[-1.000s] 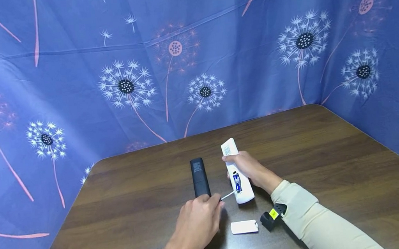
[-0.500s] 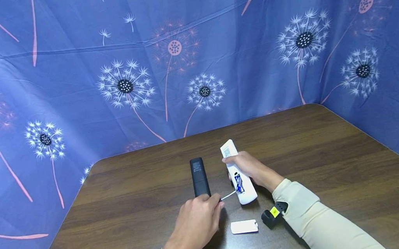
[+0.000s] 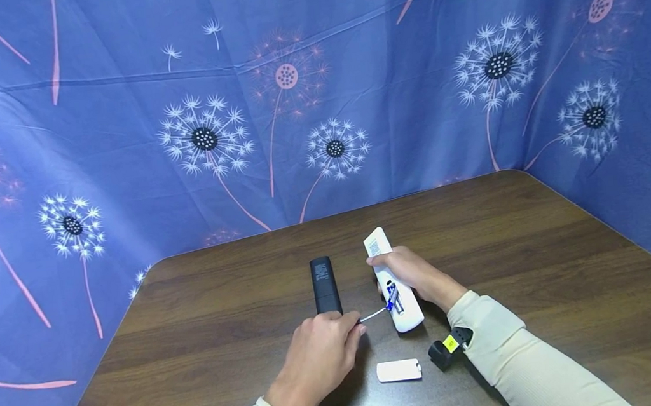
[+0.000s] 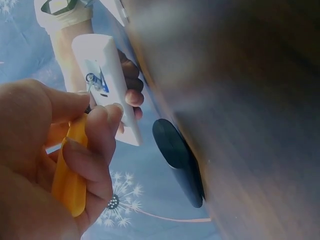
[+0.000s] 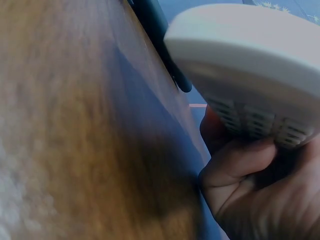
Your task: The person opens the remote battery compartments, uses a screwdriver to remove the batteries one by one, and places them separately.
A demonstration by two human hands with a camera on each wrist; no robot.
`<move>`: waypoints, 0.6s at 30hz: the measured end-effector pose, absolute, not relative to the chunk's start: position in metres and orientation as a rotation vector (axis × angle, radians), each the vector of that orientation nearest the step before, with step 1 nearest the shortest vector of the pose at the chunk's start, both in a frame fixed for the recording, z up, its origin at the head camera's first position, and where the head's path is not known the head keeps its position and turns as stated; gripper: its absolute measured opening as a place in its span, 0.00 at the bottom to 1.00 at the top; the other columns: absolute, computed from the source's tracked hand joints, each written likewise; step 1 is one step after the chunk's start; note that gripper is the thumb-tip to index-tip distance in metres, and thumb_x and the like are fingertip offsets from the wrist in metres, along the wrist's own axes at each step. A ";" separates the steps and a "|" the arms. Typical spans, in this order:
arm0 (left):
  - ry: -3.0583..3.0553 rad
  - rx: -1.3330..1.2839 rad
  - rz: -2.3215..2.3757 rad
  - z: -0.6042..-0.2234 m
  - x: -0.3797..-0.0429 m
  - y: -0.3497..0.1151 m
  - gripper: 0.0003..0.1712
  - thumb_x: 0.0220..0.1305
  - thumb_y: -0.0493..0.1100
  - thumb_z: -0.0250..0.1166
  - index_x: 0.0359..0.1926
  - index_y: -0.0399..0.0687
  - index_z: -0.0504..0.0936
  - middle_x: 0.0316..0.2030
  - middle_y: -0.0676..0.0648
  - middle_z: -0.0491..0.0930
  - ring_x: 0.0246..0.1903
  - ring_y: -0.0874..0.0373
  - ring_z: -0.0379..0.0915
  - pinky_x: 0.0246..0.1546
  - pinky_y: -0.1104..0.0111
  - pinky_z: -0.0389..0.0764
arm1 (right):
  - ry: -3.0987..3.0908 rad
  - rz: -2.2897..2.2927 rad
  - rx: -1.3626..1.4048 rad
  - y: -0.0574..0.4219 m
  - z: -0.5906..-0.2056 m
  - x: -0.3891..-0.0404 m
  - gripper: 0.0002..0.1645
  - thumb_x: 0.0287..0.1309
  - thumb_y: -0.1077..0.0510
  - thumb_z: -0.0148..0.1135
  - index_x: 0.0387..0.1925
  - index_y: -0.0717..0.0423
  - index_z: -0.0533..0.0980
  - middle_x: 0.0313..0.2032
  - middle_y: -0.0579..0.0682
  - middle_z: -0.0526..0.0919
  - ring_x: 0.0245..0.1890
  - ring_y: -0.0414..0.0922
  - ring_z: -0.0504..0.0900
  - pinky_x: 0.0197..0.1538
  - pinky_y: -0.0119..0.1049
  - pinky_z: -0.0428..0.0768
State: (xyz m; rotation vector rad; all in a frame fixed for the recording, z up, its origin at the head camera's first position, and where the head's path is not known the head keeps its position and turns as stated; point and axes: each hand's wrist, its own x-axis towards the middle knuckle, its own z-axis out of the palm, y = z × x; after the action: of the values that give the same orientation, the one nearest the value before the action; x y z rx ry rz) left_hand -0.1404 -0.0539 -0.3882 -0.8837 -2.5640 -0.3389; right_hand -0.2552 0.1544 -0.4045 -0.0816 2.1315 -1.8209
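My right hand (image 3: 417,273) grips a white remote control (image 3: 384,273) with its back up and its battery compartment uncovered. In the right wrist view, fingers curl under its button side. My left hand (image 3: 314,357) pinches a screwdriver with an orange handle (image 4: 72,175) and a thin metal shaft (image 3: 372,316). Its tip meets a blue and silver battery (image 3: 392,296), which is tilted up out of the compartment toward the left side. Whether a second battery lies beneath is too small to tell.
A black remote control (image 3: 325,286) lies face down on the wooden table (image 3: 198,340), just beyond my left hand. Nearer, the white battery cover (image 3: 398,370) lies flat. A black wrist camera (image 3: 443,352) hangs from the right sleeve. A blue dandelion-print curtain (image 3: 397,95) stands behind.
The battery has risen at one end and swung up toward the left edge of the compartment. The white remote control has shifted slightly right, while the left hand has barely moved.
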 end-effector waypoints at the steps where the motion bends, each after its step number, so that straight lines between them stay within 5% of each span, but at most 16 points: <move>1: -2.558 -0.882 -0.326 -0.388 -0.141 -0.054 0.05 0.67 0.44 0.67 0.37 0.49 0.86 0.22 0.55 0.78 0.19 0.67 0.73 0.19 0.69 0.74 | 2.131 -1.820 -0.082 0.155 -0.405 -0.255 0.30 0.68 0.51 0.54 0.59 0.73 0.67 0.25 0.59 0.80 0.22 0.47 0.80 0.27 0.41 0.80; 18: -2.615 -0.813 -0.283 -0.388 -0.139 -0.053 0.07 0.66 0.47 0.68 0.40 0.53 0.89 0.23 0.56 0.80 0.18 0.67 0.71 0.14 0.71 0.67 | 2.171 -1.787 -0.117 0.152 -0.405 -0.253 0.29 0.69 0.51 0.55 0.57 0.73 0.68 0.29 0.62 0.81 0.23 0.49 0.83 0.29 0.41 0.81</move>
State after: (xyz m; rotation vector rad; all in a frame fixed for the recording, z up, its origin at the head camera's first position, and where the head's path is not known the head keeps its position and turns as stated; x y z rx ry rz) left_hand -0.1388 -0.0530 -0.3879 -0.8132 -2.6153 -0.2831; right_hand -0.2528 0.1517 -0.4046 -0.1173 2.1710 -1.7869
